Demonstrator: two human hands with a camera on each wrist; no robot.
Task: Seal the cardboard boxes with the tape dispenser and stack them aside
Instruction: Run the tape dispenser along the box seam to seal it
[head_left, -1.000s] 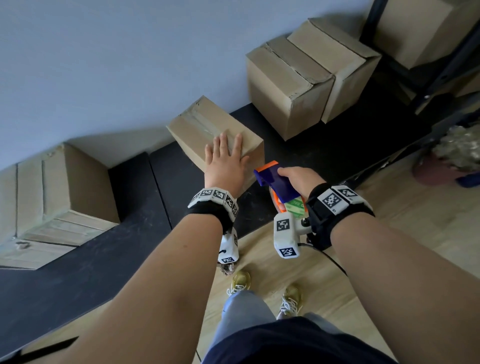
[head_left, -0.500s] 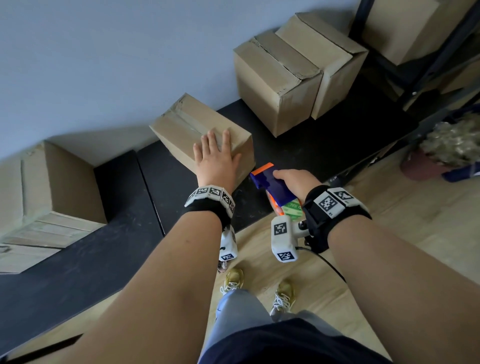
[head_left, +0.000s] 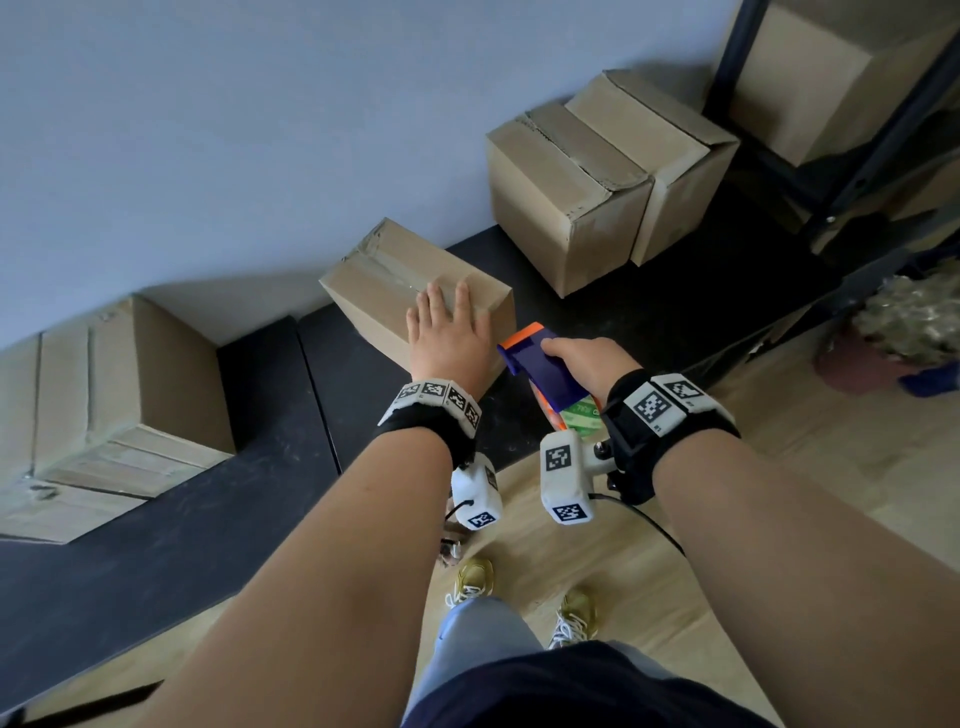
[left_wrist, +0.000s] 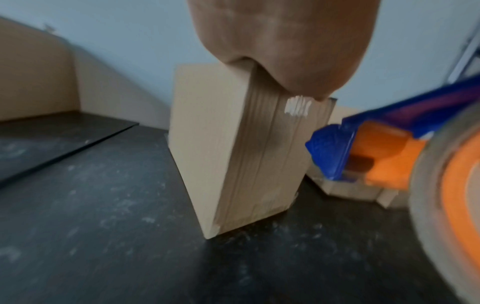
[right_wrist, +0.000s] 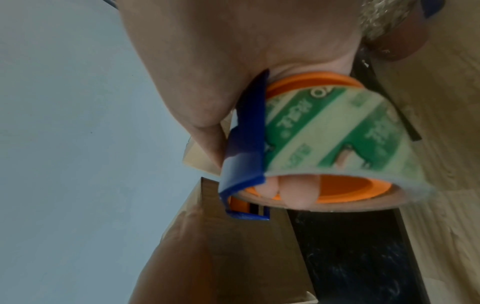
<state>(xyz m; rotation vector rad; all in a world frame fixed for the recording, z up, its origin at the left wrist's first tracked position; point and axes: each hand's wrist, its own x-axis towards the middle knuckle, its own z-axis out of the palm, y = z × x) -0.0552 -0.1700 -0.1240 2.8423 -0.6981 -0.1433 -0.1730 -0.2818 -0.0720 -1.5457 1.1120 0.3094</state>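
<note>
A small cardboard box (head_left: 379, 275) with clear tape along its top seam stands on the black table (head_left: 208, 519) near the wall. My left hand (head_left: 447, 332) lies flat on the box's near top, fingers straight; from the left wrist camera the box (left_wrist: 207, 154) shows below the palm (left_wrist: 280, 41). My right hand (head_left: 582, 358) grips the blue and orange tape dispenser (head_left: 540, 364) just right of the box, its front end by the box's near corner. The right wrist view shows the dispenser (right_wrist: 244, 144) with a green-printed tape roll (right_wrist: 324, 133), fingers (right_wrist: 298, 193) curled through its core.
Two larger cardboard boxes (head_left: 571, 187) stand side by side at the back right of the table. Another big box (head_left: 104, 395) lies at the left. A dark metal rack (head_left: 841, 171) with boxes stands at the right. Wooden floor (head_left: 779, 467) lies below.
Both hands and the taped box keep their places relative to each other; only the head view shifts slightly between frames.
</note>
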